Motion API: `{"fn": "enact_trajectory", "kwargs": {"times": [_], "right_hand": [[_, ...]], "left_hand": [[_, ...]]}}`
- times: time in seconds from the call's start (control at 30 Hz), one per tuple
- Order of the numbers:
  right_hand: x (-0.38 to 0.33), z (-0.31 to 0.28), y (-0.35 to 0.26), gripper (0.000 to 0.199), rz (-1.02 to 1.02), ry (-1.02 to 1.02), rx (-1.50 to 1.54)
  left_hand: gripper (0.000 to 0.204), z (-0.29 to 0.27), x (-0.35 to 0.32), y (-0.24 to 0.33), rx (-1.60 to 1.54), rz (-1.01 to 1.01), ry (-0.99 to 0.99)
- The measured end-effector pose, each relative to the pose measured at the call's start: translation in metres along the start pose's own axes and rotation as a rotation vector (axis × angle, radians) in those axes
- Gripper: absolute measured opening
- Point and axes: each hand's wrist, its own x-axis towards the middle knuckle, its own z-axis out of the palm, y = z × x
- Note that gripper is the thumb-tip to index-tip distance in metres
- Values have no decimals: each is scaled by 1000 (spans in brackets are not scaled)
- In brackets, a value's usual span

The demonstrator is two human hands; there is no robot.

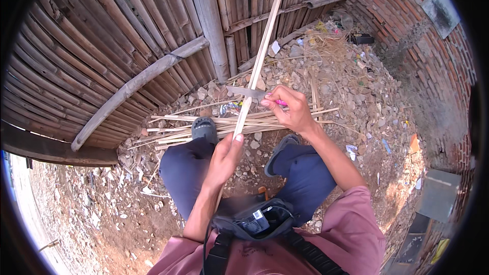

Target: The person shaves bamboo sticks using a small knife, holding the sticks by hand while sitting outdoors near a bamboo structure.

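My left hand (226, 155) is closed around the lower part of a long pale bamboo strip (263, 43), thumb lying along it. The strip slants up and away to the right, its far end near the bamboo wall. In my right hand (291, 109) is a knife (247, 91) with a pink handle, gripped between thumb and fingers. Its blade points left and lies across the strip, above my left hand. Several more pale strips (178, 124) lie in a loose pile on the ground beyond my feet.
A bamboo wall (132, 25) with a curved pole (137, 84) rises ahead and to the left. To the right stands a brick wall (443, 61). Stones and litter (356, 122) cover the ground. A black pouch (254, 219) hangs at my waist.
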Motion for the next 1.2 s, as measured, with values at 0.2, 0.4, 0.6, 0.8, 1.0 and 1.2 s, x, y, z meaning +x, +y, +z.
{"fn": "enact_trajectory", "kwargs": {"times": [0.2, 0.4, 0.6, 0.8, 1.0, 1.2], "right_hand": [[-9, 3, -12, 18, -43, -127, 68], [-6, -5, 0, 21, 102, -40, 169], [-14, 6, -14, 21, -19, -184, 151], [-17, 11, -12, 19, -13, -157, 129], [-13, 14, -11, 21, -35, -143, 66], [-10, 15, -13, 20, -45, -130, 59]], "left_hand": [[31, 4, -1, 4, -46, -1, -7], [37, 2, -2, 4, -96, -49, -35], [46, -1, 1, 2, 165, -3, 42], [48, 4, -2, 6, 224, 44, 76], [46, -3, 2, -4, 205, 46, 63], [47, -3, 2, 2, 87, -33, 38]]}}
